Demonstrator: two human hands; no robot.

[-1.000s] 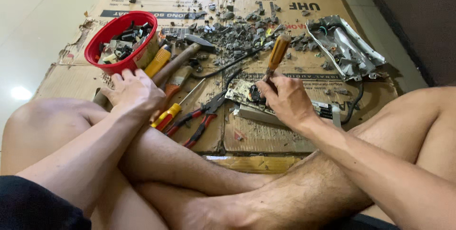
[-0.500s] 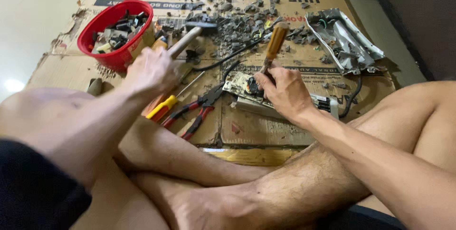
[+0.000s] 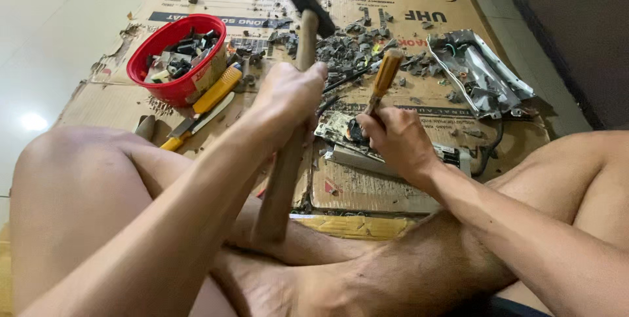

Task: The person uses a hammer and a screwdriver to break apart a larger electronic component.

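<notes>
Nearest the camera, our crossed bare legs fill the lower half of the frame. Just above them, at centre, our left hand (image 3: 288, 94) is wrapped tight around the wooden handle of a hammer (image 3: 291, 127); the handle slants from lower centre up to the dark head near the top edge, raised off the cardboard. To the right of centre, our right hand (image 3: 396, 137) is closed around a chisel-like tool (image 3: 383, 78) with an amber handle, held nearly upright, its tip set on a circuit board (image 3: 341, 130) lying on the cardboard sheet (image 3: 367, 186).

Left of the hammer lie a yellow-handled utility knife (image 3: 196, 117) and another yellow-handled tool. Farther off, in the upper left, a red bowl (image 3: 147, 71) holds small dark parts. Past the centre a heap of broken dark fragments (image 3: 354, 48) is scattered, and at upper right a bent metal casing (image 3: 475, 71) rests on the cardboard.
</notes>
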